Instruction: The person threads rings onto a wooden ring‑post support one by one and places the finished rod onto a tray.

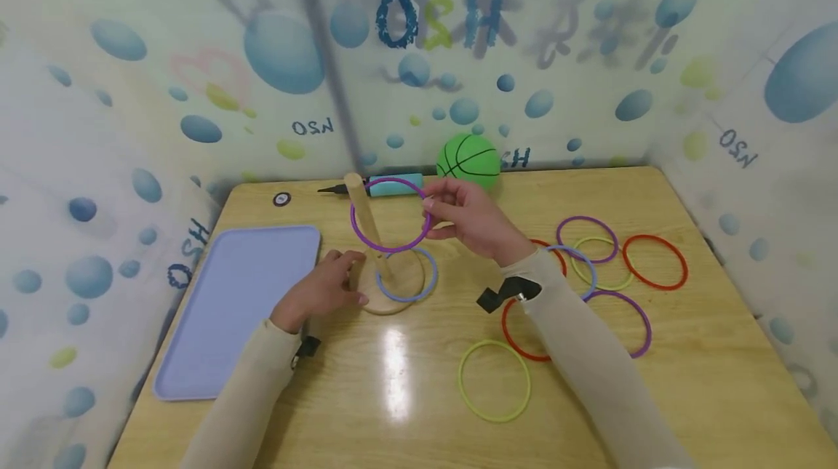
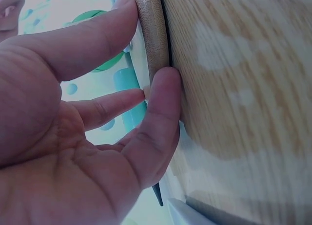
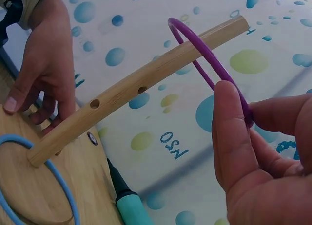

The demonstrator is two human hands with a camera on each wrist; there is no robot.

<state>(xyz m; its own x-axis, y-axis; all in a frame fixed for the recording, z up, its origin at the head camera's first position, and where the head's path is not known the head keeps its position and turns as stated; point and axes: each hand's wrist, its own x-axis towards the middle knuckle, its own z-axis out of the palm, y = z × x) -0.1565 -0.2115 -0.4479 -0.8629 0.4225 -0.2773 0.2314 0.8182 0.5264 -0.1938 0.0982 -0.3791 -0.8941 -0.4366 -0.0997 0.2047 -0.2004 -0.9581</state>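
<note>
A wooden peg [image 1: 364, 216] stands tilted on a round wooden base [image 1: 366, 300] at the table's middle, with a blue ring [image 1: 425, 281] lying round its foot. My right hand [image 1: 440, 209] pinches a purple ring [image 1: 391, 249] between thumb and fingers and holds it round the peg's upper part; the right wrist view shows the purple ring [image 3: 204, 49] hooked over the peg [image 3: 146, 84] near its tip. My left hand [image 1: 327, 283] rests at the base's left edge, and its fingers [image 2: 161, 103] press against the base's rim [image 2: 153, 35].
A lilac tray [image 1: 236, 309] lies at the left. Several loose rings lie at the right, among them a yellow ring [image 1: 494, 380] and a red ring [image 1: 655, 262]. A green ball [image 1: 468, 160] and a teal pump [image 1: 393, 185] lie by the back wall.
</note>
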